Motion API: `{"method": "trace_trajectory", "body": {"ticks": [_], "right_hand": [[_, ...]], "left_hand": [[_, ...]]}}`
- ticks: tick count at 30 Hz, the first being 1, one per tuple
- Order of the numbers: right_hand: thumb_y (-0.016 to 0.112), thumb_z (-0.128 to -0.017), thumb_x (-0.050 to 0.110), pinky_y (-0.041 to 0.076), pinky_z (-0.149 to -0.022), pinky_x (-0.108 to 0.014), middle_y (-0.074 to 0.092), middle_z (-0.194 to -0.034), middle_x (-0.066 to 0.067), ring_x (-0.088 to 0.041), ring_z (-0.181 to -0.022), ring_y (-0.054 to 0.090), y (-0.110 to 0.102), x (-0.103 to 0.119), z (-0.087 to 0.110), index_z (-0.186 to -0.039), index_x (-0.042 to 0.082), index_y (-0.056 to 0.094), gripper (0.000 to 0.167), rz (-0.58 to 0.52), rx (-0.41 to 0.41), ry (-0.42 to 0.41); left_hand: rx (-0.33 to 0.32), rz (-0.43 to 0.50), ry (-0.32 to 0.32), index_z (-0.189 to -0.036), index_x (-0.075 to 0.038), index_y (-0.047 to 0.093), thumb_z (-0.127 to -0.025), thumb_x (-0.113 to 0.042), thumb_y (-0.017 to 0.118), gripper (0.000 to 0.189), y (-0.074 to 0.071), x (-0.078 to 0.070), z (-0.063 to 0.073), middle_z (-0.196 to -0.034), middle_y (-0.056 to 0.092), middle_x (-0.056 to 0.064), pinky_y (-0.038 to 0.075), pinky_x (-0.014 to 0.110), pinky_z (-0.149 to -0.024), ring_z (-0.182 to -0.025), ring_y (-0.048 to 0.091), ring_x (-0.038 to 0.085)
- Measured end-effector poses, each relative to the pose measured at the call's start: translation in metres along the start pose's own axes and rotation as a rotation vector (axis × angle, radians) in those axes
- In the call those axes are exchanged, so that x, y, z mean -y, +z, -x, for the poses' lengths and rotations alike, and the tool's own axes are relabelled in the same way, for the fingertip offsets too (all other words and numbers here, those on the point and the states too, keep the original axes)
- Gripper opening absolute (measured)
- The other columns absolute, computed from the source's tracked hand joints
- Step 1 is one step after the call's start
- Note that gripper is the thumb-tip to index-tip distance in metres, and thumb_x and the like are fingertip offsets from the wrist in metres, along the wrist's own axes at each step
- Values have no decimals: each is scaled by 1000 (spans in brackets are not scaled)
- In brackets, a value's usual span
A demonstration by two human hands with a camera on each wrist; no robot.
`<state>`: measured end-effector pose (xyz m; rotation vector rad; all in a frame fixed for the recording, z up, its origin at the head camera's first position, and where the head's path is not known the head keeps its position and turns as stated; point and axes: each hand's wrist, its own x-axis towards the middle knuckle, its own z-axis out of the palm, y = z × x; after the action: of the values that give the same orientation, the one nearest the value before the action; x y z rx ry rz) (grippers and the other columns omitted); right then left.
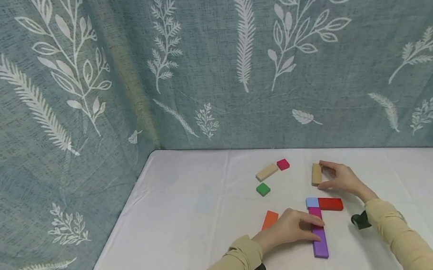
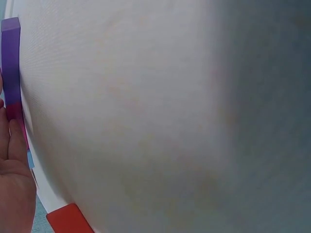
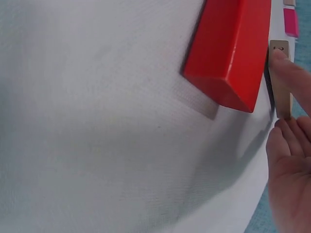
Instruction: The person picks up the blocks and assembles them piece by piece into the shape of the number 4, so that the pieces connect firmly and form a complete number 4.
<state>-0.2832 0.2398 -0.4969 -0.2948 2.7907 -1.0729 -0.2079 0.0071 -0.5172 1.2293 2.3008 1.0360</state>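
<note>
The tan block (image 1: 316, 174) stands on its edge near the far right of the white surface (image 1: 196, 216), pinched by the right hand (image 1: 341, 179) with thumb and fingers curled about it; the right wrist view shows a fingertip (image 3: 279, 57) on its end. Nearer the person, the left hand (image 1: 291, 228) lies flat with fingers nearly straight, pressing on the magenta block (image 1: 315, 212), which sits in line between the light blue block (image 1: 312, 202) and the long purple block (image 1: 319, 242). The red block (image 1: 330, 203) lies touching the right side of the blue one, so the four make an L. To handle the tan block well, I judge the right hand should keep its pinch low and even so the piece does not tip, while the left hand presses steadily enough that the row does not slide or open a gap. Further out lie an orange block (image 1: 269, 219) just left of the left hand, a green block (image 1: 263, 189), a second tan block (image 1: 267, 172) lying flat, and a small pink block (image 1: 283, 164) touching or nearly touching its end. By count: two tan, one each of red, light blue, magenta, purple, orange, green and pink, nine blocks in all. A leaf-printed curtain (image 1: 203, 60) closes the surface behind.
</note>
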Motion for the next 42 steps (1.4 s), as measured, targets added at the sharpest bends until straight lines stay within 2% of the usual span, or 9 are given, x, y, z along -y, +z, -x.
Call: {"method": "trace_trajectory", "body": {"ticks": [6, 15, 28, 35, 42], "right_hand": [[77, -77, 10, 38, -104, -49, 35, -143, -34, -47, -131, 38, -4, 2, 1, -139, -14, 34, 80, -51, -4, -34], [75, -80, 9, 35, -107, -47, 32, -146, -33, -45, -134, 35, -13, 8, 3, -143, -10, 30, 80, -156, 6, -17], [73, -82, 13, 34, -108, -43, 30, -149, -28, -42, -137, 33, -22, 21, 4, -146, -6, 26, 81, -191, -22, -50], [74, -82, 17, 33, -107, -39, 28, -153, -22, -37, -139, 31, -26, 35, 5, -148, -2, 25, 84, -220, 6, -39], [74, -82, 15, 33, -106, -39, 27, -154, -21, -37, -140, 30, -33, 47, 11, -148, -1, 24, 85, -241, 24, -82]], "left_hand": [[-5, 1, -3, -121, -14, 66, -83, -20, 72, 39, 1, -1, 1, -123, 66, -5, 42, 9, -94, -114, 58, -2], [-6, 2, 2, -121, -14, 66, -83, -19, 72, 38, 1, -1, 0, -123, 66, -4, 42, 11, -96, -115, 58, 0], [-11, -16, 14, -121, -14, 66, -84, -20, 72, 38, 1, 0, 0, -123, 66, -4, 42, 11, -96, -114, 59, 0], [-21, -20, 15, -120, -15, 67, -83, -21, 73, 37, 2, 2, 0, -122, 67, -5, 43, 11, -95, -113, 59, -1], [-21, -4, 5, -120, -14, 67, -83, -21, 73, 37, 3, 2, 0, -122, 66, -5, 42, 11, -94, -113, 59, 0]]}}
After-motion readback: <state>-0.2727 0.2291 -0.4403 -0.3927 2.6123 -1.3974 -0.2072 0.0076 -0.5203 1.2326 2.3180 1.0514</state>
